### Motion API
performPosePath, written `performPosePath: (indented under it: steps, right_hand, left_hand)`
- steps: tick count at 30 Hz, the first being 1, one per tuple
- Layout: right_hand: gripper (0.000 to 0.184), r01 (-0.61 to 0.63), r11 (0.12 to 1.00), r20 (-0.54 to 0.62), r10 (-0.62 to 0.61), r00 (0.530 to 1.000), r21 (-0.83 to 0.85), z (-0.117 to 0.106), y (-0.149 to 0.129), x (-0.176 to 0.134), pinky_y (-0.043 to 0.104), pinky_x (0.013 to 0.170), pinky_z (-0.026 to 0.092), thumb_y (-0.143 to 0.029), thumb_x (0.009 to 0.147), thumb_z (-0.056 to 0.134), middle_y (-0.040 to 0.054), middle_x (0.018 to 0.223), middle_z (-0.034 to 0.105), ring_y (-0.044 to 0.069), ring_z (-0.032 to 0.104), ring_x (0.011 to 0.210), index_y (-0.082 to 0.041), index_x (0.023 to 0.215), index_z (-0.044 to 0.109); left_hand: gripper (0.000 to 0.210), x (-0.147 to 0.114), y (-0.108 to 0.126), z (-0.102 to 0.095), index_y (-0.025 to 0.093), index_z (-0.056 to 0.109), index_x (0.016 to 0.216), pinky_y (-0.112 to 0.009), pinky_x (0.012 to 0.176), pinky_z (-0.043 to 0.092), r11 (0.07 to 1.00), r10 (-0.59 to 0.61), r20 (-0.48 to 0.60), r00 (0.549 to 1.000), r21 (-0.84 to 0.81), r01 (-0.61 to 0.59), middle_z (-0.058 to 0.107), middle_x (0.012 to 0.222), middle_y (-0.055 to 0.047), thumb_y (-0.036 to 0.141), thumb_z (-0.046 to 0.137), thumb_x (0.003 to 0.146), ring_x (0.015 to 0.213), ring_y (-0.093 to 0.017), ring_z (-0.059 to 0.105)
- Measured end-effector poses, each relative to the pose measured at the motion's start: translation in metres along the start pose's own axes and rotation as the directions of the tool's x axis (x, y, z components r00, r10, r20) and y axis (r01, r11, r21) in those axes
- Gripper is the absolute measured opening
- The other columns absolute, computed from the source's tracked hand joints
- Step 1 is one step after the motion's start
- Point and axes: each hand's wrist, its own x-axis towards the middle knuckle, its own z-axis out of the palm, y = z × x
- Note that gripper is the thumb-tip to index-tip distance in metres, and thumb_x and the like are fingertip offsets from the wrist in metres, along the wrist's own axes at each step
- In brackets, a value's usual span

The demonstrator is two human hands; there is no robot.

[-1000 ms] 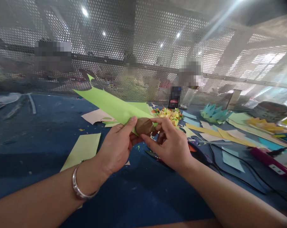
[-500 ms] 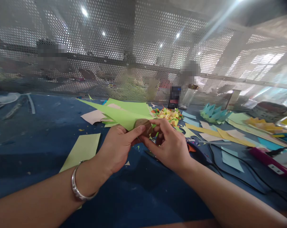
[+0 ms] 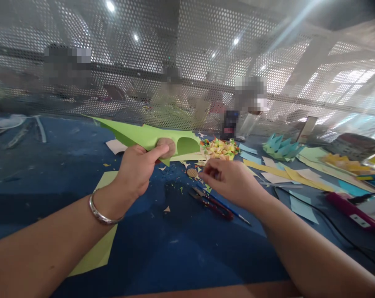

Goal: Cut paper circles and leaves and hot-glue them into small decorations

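Note:
My left hand (image 3: 137,167) is closed on a light green sheet of paper (image 3: 146,134), with the thumb pressing a round brown disc (image 3: 166,147) flat against it. The sheet has a rounded cut-out or dark curved part at its right end. My right hand (image 3: 226,176) hovers low over the table, fingers curled in toward the thumb; whatever they may hold is hidden. Just left of its thumb lies a second round disc (image 3: 192,172) among paper scraps. Below it are scissors (image 3: 212,203) with dark red handles and a slim blue brush-like tool (image 3: 237,213).
A heap of small folded paper pieces (image 3: 221,147) sits behind my right hand. Yellow strips (image 3: 268,169), pale blue slips and a spiky blue-green paper piece (image 3: 280,147) lie to the right. A purple power strip (image 3: 354,211) trails a black cable. A perforated metal screen (image 3: 187,62) rises behind.
My right hand has come away from the disc and paper and moved slightly right and down. My left hand has carried the green paper and disc left and up, uncovering the scissors and second disc.

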Motion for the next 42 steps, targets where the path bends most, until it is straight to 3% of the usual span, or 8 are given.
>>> performPosePath:
  steps: [2, 4, 12, 19, 23, 28, 34, 42]
  right_hand:
    - [0.023, 0.004, 0.991, 0.222, 0.027, 0.975, -0.137, -0.001, 0.001, -0.002, 0.027, 0.052, 0.027, -0.039, 0.086, 0.065, 0.0001, 0.064, 0.066, 0.013, 0.053, 0.056, -0.021, 0.072, 0.066]
    - [0.024, 0.035, 0.974, 0.327, 0.04, 0.944, -0.222, 0.0, 0.001, -0.004, 0.028, 0.051, 0.021, -0.041, 0.083, 0.067, 0.0002, 0.063, 0.065, 0.013, 0.05, 0.054, -0.021, 0.07, 0.065]
    - [0.013, 0.076, 0.96, 0.352, 0.024, 0.936, -0.269, 0.001, -0.004, -0.009, 0.028, 0.052, 0.017, -0.034, 0.075, 0.067, -0.0002, 0.064, 0.064, 0.012, 0.048, 0.054, -0.021, 0.073, 0.066]
    - [0.017, 0.027, 0.977, 0.206, 0.018, 0.978, -0.213, 0.004, -0.006, -0.005, 0.027, 0.051, 0.019, -0.022, 0.079, 0.056, -0.0008, 0.055, 0.056, 0.012, 0.041, 0.048, -0.02, 0.062, 0.059]
    - [0.017, -0.025, 1.0, 0.049, 0.025, 0.999, 0.001, 0.004, -0.006, -0.002, 0.026, 0.051, 0.024, -0.024, 0.084, 0.056, -0.0027, 0.057, 0.054, 0.012, 0.044, 0.05, -0.021, 0.067, 0.059]
    - [0.023, 0.025, 0.977, -0.148, 0.007, 0.989, 0.212, 0.007, -0.012, -0.003, 0.024, 0.051, 0.027, -0.026, 0.087, 0.056, -0.0067, 0.054, 0.043, 0.01, 0.038, 0.048, -0.021, 0.067, 0.047]
    - [0.018, 0.085, 0.941, -0.166, -0.031, 0.986, 0.328, 0.015, -0.018, -0.005, 0.024, 0.052, 0.03, -0.027, 0.093, 0.053, -0.0064, 0.059, 0.046, 0.01, 0.04, 0.051, -0.022, 0.076, 0.051]
    - [0.023, 0.121, 0.875, -0.178, -0.04, 0.983, 0.469, 0.023, -0.019, -0.008, 0.024, 0.054, 0.037, -0.038, 0.101, 0.05, -0.0055, 0.064, 0.049, 0.011, 0.047, 0.057, -0.023, 0.084, 0.051]
  left_hand:
    - [0.016, -0.002, 0.002, 0.0, 0.02, 0.072, 0.056, -0.028, 0.065, 0.041, 0.999, 0.002, -0.027, 1.0, 0.043, -0.001, 0.065, 0.062, 0.001, 0.025, 0.084, 0.066, 0.064, -0.013, 0.054]
    - [0.021, -0.003, 0.001, 0.0, 0.019, 0.07, 0.052, -0.028, 0.061, 0.037, 0.997, -0.039, -0.047, 0.998, 0.07, 0.042, 0.06, 0.056, 0.001, 0.027, 0.085, 0.064, 0.059, -0.013, 0.05]
    - [0.02, -0.006, -0.005, 0.002, 0.017, 0.077, 0.071, -0.028, 0.067, 0.043, 0.972, -0.227, 0.063, 0.972, -0.039, 0.23, 0.073, 0.083, -0.007, 0.028, 0.088, 0.059, 0.077, -0.018, 0.06]
    - [0.019, -0.013, -0.001, 0.007, 0.017, 0.078, 0.077, -0.027, 0.065, 0.042, 0.948, -0.263, 0.094, 0.96, -0.159, 0.275, 0.075, 0.088, -0.007, 0.025, 0.088, 0.064, 0.078, -0.017, 0.062]
    - [0.019, -0.017, 0.002, 0.01, 0.016, 0.078, 0.082, -0.027, 0.065, 0.044, 0.93, -0.281, 0.129, 0.951, -0.208, 0.303, 0.076, 0.089, -0.007, 0.02, 0.087, 0.066, 0.077, -0.016, 0.064]
    - [0.015, -0.022, 0.004, 0.014, 0.016, 0.078, 0.08, -0.026, 0.064, 0.043, 0.913, -0.293, 0.159, 0.943, -0.246, 0.325, 0.076, 0.089, -0.005, 0.015, 0.085, 0.067, 0.077, -0.015, 0.063]
    - [0.008, -0.027, 0.006, 0.017, 0.019, 0.079, 0.075, -0.025, 0.062, 0.042, 0.903, -0.343, 0.215, 0.914, -0.193, 0.384, 0.075, 0.091, -0.004, 0.018, 0.084, 0.069, 0.078, -0.016, 0.061]
    - [0.014, -0.025, 0.007, 0.013, 0.019, 0.08, 0.083, -0.026, 0.071, 0.047, 0.92, -0.283, 0.249, 0.926, -0.201, 0.336, 0.077, 0.097, -0.004, 0.021, 0.085, 0.07, 0.087, -0.017, 0.065]
